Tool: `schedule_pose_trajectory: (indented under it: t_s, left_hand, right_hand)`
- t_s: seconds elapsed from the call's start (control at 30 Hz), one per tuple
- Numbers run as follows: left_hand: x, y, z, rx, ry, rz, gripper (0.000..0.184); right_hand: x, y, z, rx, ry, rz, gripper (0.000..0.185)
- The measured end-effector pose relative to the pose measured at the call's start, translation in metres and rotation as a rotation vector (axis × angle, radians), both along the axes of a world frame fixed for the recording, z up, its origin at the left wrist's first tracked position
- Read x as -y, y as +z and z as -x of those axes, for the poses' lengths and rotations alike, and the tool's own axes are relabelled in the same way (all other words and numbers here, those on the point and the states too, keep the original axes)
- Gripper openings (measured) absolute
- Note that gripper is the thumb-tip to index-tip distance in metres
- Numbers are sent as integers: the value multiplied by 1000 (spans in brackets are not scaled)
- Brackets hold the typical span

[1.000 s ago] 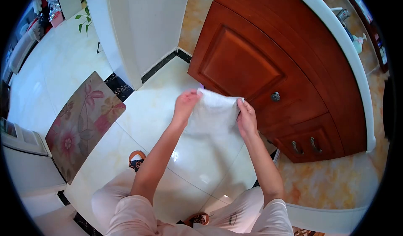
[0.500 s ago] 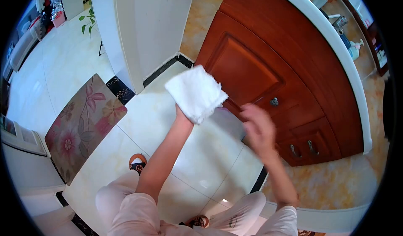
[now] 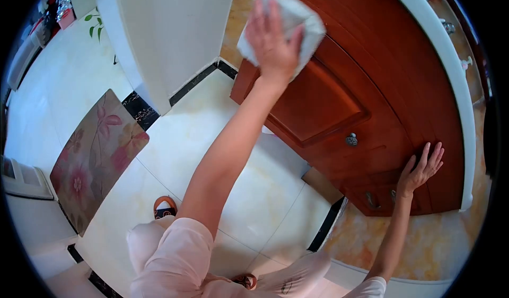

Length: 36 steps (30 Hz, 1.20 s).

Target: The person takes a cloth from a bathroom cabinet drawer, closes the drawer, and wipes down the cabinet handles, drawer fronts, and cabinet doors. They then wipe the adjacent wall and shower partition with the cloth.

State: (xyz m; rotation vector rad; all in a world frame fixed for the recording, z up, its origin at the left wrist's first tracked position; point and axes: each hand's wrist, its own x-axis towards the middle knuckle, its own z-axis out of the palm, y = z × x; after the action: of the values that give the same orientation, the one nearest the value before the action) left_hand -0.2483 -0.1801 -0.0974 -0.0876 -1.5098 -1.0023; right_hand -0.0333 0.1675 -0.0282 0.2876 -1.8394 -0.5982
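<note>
A folded white cloth (image 3: 310, 30) lies flat against the upper left part of the reddish-brown wooden cabinet (image 3: 318, 102). My left hand (image 3: 274, 46) presses on it from above, its fingers spread over the cloth and slightly blurred. At the cabinet's right side, my right hand (image 3: 420, 173) rests with fingers stretched out on the wood, just above the small door with two metal handles (image 3: 373, 200), and holds nothing. Between the hands a round metal knob (image 3: 351, 139) sits on the larger panelled door.
A white countertop edge (image 3: 455, 80) curves along the cabinet, with a metal tap (image 3: 448, 26) beyond it. A floral mat (image 3: 98, 157) lies on the tiled floor at the left. A white wall (image 3: 185, 27) stands left of the cabinet. My slippered feet are below.
The cloth, first held by both hands and then folded on my left hand, has moved up against the cabinet under that hand. My right hand has moved right onto the cabinet front.
</note>
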Motion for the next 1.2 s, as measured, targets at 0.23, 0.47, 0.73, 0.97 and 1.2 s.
schedule_pose_trajectory:
  t_s: [0.23, 0.47, 0.73, 0.97, 1.2]
  left_hand:
    - [-1, -155, 6, 133, -90, -408, 30]
    - [3, -15, -3, -35, -116, -154, 45]
    - [13, -162, 34, 28, -452, -558, 36]
    - [-17, -205, 10, 229, -286, -1123, 38]
    - [-108, -213, -69, 461, -599, -1571, 42]
  right_hand:
    - [-2, -2, 3, -11, 25, -9, 40]
    - [-7, -2, 3, -8, 7, -24, 39]
    - [-10, -2, 3, 1, 26, -45, 37]
    - [-6, -5, 4, -14, 24, -51, 38]
    - [-10, -3, 3, -18, 30, -50, 39]
